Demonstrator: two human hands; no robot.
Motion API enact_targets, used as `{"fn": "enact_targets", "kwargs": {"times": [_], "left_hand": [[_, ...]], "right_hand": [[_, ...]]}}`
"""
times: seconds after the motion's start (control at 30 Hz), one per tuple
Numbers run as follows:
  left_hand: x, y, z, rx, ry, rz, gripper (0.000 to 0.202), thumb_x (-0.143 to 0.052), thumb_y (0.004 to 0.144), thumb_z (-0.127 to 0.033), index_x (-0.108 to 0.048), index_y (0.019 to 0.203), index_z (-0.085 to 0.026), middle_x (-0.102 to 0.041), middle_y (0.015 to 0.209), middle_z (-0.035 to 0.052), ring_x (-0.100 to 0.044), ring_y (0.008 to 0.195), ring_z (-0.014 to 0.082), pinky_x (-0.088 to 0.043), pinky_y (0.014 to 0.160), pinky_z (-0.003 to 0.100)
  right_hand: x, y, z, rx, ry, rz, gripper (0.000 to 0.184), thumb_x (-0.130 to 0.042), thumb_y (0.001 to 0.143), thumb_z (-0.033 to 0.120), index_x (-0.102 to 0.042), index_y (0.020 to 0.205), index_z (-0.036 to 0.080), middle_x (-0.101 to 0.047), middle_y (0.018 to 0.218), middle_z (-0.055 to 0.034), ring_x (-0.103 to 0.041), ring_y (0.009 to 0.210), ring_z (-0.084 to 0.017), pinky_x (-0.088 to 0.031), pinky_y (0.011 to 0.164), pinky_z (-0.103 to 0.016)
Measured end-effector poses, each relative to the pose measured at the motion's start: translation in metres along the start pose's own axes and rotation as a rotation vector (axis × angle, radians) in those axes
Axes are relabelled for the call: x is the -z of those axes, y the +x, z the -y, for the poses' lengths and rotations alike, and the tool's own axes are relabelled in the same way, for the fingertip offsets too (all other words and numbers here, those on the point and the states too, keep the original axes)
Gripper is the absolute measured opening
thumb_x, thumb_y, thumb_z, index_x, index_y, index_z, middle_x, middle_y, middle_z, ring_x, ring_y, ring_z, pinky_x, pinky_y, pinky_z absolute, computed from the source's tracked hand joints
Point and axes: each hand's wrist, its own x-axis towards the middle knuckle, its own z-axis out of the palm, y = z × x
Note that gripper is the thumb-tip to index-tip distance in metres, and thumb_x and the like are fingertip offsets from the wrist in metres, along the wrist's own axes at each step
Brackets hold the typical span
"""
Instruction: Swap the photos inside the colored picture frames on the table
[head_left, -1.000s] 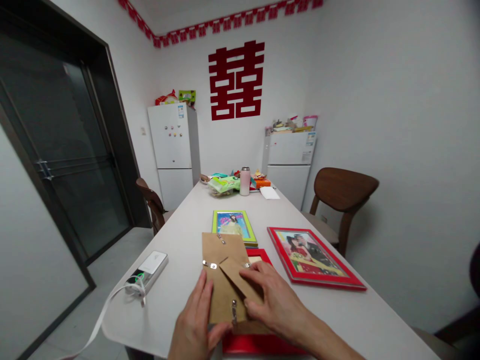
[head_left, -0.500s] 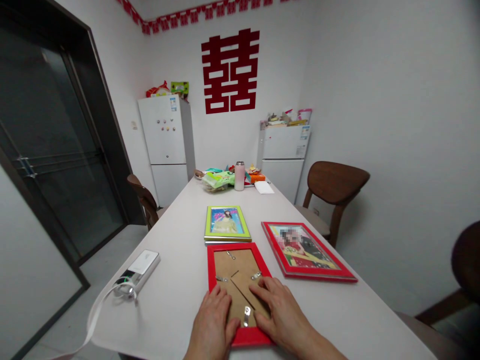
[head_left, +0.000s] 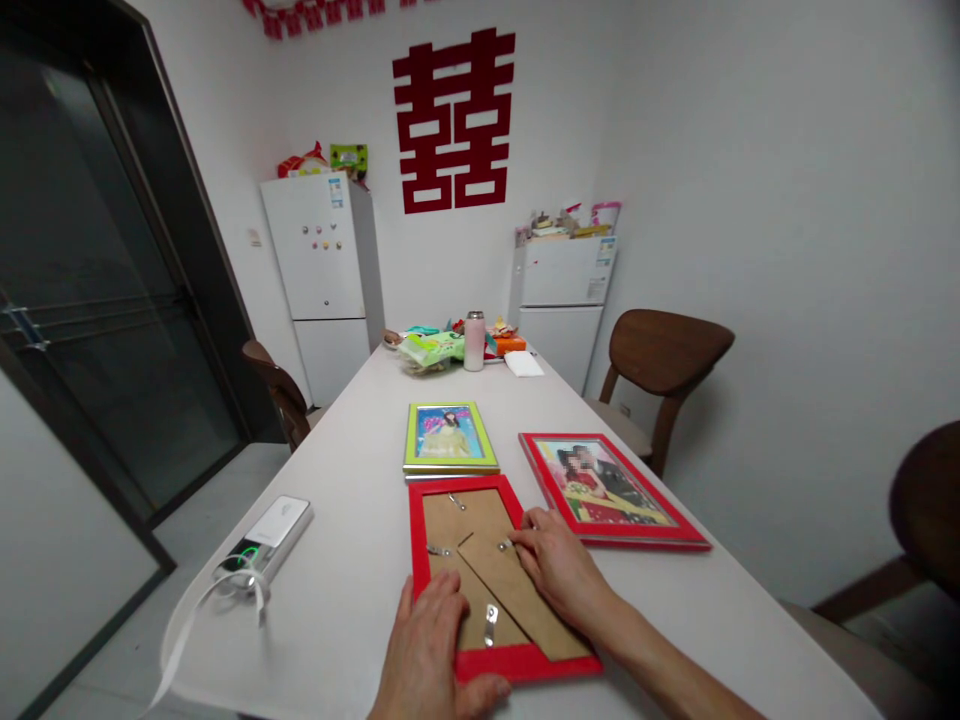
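Red rectangular picture frame: face down at the near end of the long white table, directly below both hands. Right hand: fingers bent, thumb and forefinger close together at the small silver metal clip on the right side of the frame; cannot tell from this angle whether pinched or merely touched. Left hand: partly open, fingers slightly curved over the lower left corner, thumb extended along the near edge; laid on from above, not closed round the frame.

Inside the frame: flat brown backing board, with tapered brown support leg set diagonally across. Three further silver metal clips at the far, left and near sides of the board.

Just beyond the far edge: lime-green rectangular picture frame, face up, with silver edge beneath. To the right, near: second red rectangular picture frame, face up, with photograph of two figures. To the left, well apart: white-and-grey box-shaped device with green lit ring and white cord.

At the far end of the table: pale pink cylindrical bottle, beside light green plastic packaging.
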Motion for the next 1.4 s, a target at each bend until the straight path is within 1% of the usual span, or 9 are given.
{"fn": "enact_targets", "kwargs": {"times": [0.17, 0.33, 0.5, 0.63, 0.73, 0.87, 0.97, 1.23, 1.4], "left_hand": [[0.002, 0.001, -0.003, 0.039, -0.023, 0.032, 0.05, -0.058, 0.06, -0.053, -0.056, 0.088, -0.011, -0.051, 0.114, 0.0215, -0.047, 0.106, 0.033, -0.033, 0.089, 0.057], [0.0, -0.002, 0.0, 0.047, -0.053, 0.024, 0.049, -0.059, 0.06, -0.051, -0.055, 0.089, -0.012, -0.05, 0.116, 0.0208, -0.046, 0.108, 0.0322, -0.031, 0.091, 0.057], [0.001, -0.003, -0.002, 0.085, -0.084, 0.022, 0.048, -0.062, 0.058, -0.047, -0.055, 0.09, -0.013, -0.049, 0.117, 0.0199, -0.045, 0.108, 0.0321, -0.03, 0.091, 0.056], [0.001, -0.003, -0.004, 0.126, -0.094, 0.05, 0.047, -0.062, 0.059, -0.045, -0.055, 0.09, -0.011, -0.048, 0.119, 0.0202, -0.043, 0.11, 0.0318, -0.03, 0.092, 0.055], [0.002, -0.003, -0.004, 0.126, -0.111, 0.057, 0.047, -0.063, 0.059, -0.045, -0.055, 0.091, -0.012, -0.048, 0.119, 0.019, -0.043, 0.111, 0.0309, -0.028, 0.094, 0.054], [0.001, -0.002, -0.002, 0.116, -0.14, 0.038, 0.041, -0.063, 0.058, -0.046, -0.055, 0.084, -0.015, -0.05, 0.117, 0.017, -0.044, 0.11, 0.0301, -0.029, 0.094, 0.052], [0.001, -0.002, -0.002, 0.109, -0.163, 0.019, 0.04, -0.062, 0.057, -0.048, -0.055, 0.081, -0.016, -0.051, 0.117, 0.016, -0.044, 0.11, 0.0294, -0.031, 0.093, 0.051], [0.001, -0.002, -0.004, 0.132, -0.161, -0.008, 0.029, -0.066, 0.055, -0.041, -0.056, 0.069, -0.017, -0.053, 0.115, 0.015, -0.045, 0.109, 0.0278, -0.03, 0.092, 0.051], [0.003, -0.002, -0.006, 0.159, -0.188, -0.017, 0.025, -0.07, 0.05, -0.03, -0.057, 0.066, -0.017, -0.054, 0.115, 0.0134, -0.046, 0.108, 0.0277, -0.032, 0.092, 0.049]], "right_hand": [[-0.001, -0.003, -0.003, -0.02, 0.038, -0.018, 0.023, -0.04, 0.073, 0.013, -0.063, 0.075, 0.016, -0.049, 0.081, -0.0071, -0.045, 0.079, -0.018, -0.037, 0.073, -0.028], [-0.003, -0.003, -0.003, -0.007, 0.059, -0.048, 0.029, -0.04, 0.071, 0.011, -0.06, 0.092, 0.016, -0.048, 0.083, -0.0065, -0.046, 0.081, -0.017, -0.037, 0.074, -0.027], [-0.003, -0.002, -0.005, 0.02, 0.053, -0.036, 0.025, -0.04, 0.073, 0.014, -0.064, 0.076, 0.016, -0.048, 0.082, -0.0071, -0.046, 0.079, -0.017, -0.037, 0.074, -0.028], [0.001, -0.007, -0.003, 0.046, 0.063, -0.058, 0.026, -0.039, 0.075, 0.015, -0.064, 0.08, 0.016, -0.049, 0.083, -0.0077, -0.046, 0.081, -0.018, -0.037, 0.074, -0.03], [0.008, -0.02, 0.01, 0.153, 0.082, -0.069, 0.025, -0.04, 0.075, 0.016, -0.063, 0.086, 0.019, -0.051, 0.089, -0.0075, -0.044, 0.086, -0.019, -0.035, 0.076, -0.033], [0.016, -0.039, 0.032, 0.381, 0.149, 0.079, 0.022, -0.045, 0.073, 0.018, -0.062, 0.085, 0.025, -0.05, 0.093, -0.0047, -0.042, 0.087, -0.018, -0.034, 0.075, -0.033], [0.021, -0.046, 0.041, 0.436, 0.15, 0.155, 0.02, -0.048, 0.073, 0.024, -0.061, 0.087, 0.026, -0.049, 0.096, -0.0037, -0.04, 0.088, -0.018, -0.033, 0.077, -0.034], [0.028, -0.044, 0.042, 0.414, 0.17, 0.204, 0.022, -0.048, 0.073, 0.024, -0.061, 0.09, 0.026, -0.051, 0.094, -0.0034, -0.041, 0.088, -0.018, -0.032, 0.078, -0.032], [0.015, -0.021, 0.048, 0.338, 0.214, 0.14, 0.028, -0.039, 0.077, 0.017, -0.058, 0.097, 0.021, -0.053, 0.09, -0.0058, -0.044, 0.085, -0.017, -0.034, 0.075, -0.03]]}}
